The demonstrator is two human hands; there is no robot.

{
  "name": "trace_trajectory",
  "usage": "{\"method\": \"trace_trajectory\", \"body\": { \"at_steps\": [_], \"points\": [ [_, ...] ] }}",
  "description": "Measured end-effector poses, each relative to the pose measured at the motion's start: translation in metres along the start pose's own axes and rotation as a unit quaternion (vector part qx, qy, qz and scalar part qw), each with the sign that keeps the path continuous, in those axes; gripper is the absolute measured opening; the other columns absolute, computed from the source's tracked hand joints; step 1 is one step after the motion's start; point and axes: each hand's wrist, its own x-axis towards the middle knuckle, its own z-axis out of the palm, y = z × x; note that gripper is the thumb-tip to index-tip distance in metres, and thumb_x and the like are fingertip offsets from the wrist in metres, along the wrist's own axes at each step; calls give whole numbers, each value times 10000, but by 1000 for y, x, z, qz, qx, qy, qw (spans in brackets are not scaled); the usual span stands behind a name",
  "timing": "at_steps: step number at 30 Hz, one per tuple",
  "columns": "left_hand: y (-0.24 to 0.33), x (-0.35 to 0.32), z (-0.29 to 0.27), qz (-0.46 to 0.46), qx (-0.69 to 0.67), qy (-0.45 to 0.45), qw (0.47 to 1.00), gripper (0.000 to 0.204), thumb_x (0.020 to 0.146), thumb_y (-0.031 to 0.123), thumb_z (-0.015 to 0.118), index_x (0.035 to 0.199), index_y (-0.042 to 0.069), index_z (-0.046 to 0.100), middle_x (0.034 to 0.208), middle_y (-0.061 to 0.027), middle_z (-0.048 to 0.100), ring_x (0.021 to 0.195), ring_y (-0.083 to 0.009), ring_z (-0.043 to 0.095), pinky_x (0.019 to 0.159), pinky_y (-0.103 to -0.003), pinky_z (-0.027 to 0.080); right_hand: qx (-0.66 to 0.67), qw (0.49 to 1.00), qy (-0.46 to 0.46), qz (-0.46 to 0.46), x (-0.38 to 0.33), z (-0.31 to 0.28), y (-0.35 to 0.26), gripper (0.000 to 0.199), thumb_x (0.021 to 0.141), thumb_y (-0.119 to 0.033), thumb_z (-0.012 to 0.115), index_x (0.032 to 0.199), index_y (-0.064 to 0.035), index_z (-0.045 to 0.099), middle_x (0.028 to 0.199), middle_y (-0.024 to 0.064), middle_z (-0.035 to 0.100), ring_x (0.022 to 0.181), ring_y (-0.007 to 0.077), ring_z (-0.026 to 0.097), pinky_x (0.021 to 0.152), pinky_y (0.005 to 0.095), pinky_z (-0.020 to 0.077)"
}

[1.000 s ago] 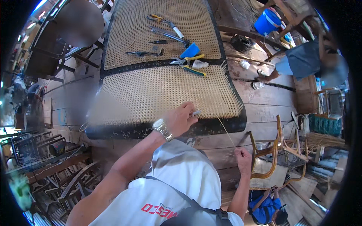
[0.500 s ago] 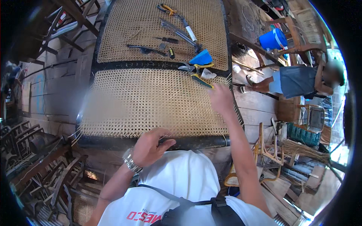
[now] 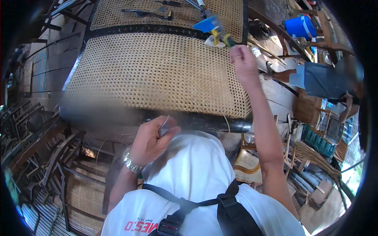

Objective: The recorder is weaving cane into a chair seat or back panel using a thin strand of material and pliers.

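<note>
My right hand [image 3: 245,63] is closed round the handle end of a pair of pruning shears [image 3: 228,39] with yellow and green grips, smeared by motion. The shears are over the far right of a woven cane panel [image 3: 157,74] in a black frame. Next to them are a blue wedge-shaped piece [image 3: 205,24] and a whitish lump [image 3: 214,42]. My left hand [image 3: 151,139], with a watch on its wrist, is curled near the black front rail [image 3: 197,121]. Between its thumb and fingers shows a thin pale strip, mostly hidden.
Dark slender tools [image 3: 147,14] lie on the farther cane panel. A blue bucket [image 3: 299,26] and a person [image 3: 325,80] are at the right. Wooden chair frames [image 3: 51,157] crowd the lower left. A loose cane strand [image 3: 227,124] hangs over the front rail.
My right hand has moved away from me and closed on the shears, which have turned and lifted. The view has shifted nearer, so the panel sits higher. My left hand stays near the rail.
</note>
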Motion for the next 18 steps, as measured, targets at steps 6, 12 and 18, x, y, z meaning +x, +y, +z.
{"method": "trace_trajectory", "body": {
  "at_steps": [6, 12, 18],
  "points": [
    [10, -4, 101, -84, 7, -63, 994, 280, 921, 263, 700, 1045, 12, 681, 796, -170, 684, 620, -162, 622, 591, -344, 495, 516, 855, -53, 0, -66, -107, 18, 274, 1032, -259, 547, 1157, -26, 618, 1343, 198, 572, 1243, 336, 559, 1073, 434, 390],
    [-6, 5, 201, -56, -167, 41, 984, 493, 933, 299, 701, 1259, -52, 583, 976, -111, 735, 901, -166, 699, 798, -303, 544, 487, 861, -145, -12, -127, -153, 48, 690, 875, -415, 649, 1408, -16, 467, 1436, 244, 474, 1259, 359, 540, 1087, 484, 378],
    [25, 18, 221, -162, -435, 33, 885, 316, 956, 254, 702, 1142, 6, 644, 914, -33, 710, 793, -73, 643, 705, -228, 508, 438, 866, -194, 141, -192, -166, 59, 771, 776, -316, 680, 1418, 35, 434, 1279, 216, 576, 1094, 296, 610, 981, 446, 471]
  ]
}}
